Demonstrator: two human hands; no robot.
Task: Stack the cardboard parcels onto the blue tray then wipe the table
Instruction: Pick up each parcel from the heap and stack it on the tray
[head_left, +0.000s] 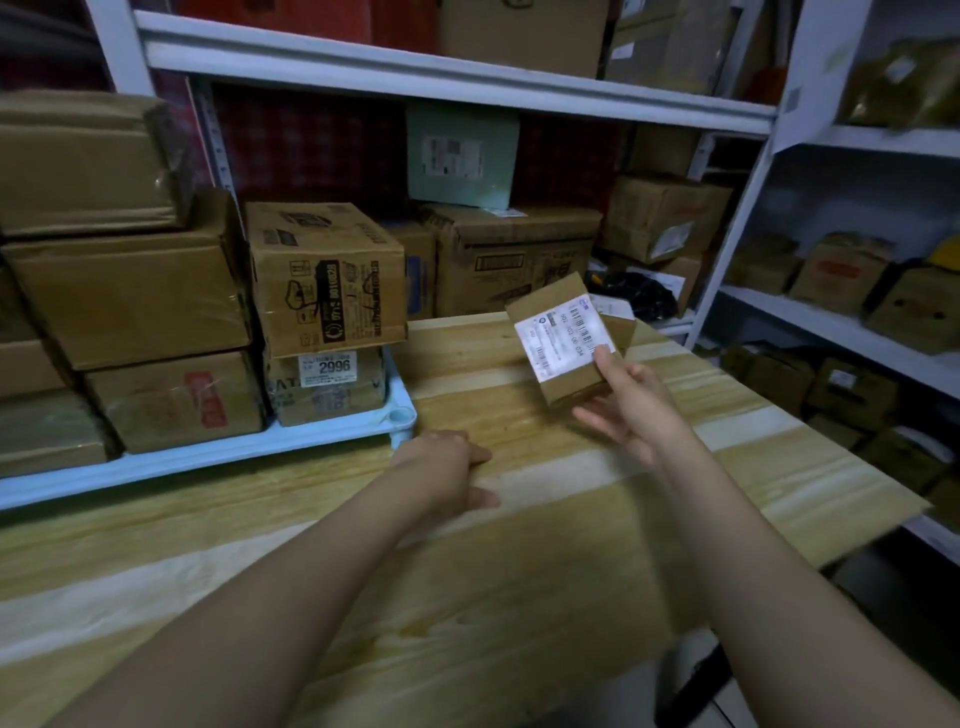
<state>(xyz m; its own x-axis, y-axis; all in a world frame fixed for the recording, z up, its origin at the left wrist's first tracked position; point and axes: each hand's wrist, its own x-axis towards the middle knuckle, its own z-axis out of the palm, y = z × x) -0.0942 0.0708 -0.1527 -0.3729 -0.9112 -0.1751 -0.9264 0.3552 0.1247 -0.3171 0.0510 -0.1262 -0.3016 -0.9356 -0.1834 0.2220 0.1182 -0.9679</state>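
Lower edge of the frame: the person's arms (779, 571) reach forward over the wooden table (467, 597). Centre right: the small parcel (571, 376), tilted with its white label (563, 338) toward the camera, is held clear above the table by the right hand (631, 410). The thumb presses the lower right corner of the label face and the fingers spread beneath, so the parcel is pinched between them. Centre: the left hand (447, 467) rests on the table, fingers loosely bent, holding nothing. Left of the frame: the blue tray (208, 457) carries stacked parcels (327, 275) in several layers. Judged progress: stacking appears nearly done. The held parcel is not yet placed, and a second small box (621, 325) just behind it may also be left. Wiping is not begun, and no cloth is visible. Background: white shelving (467, 83) loaded with further cartons.
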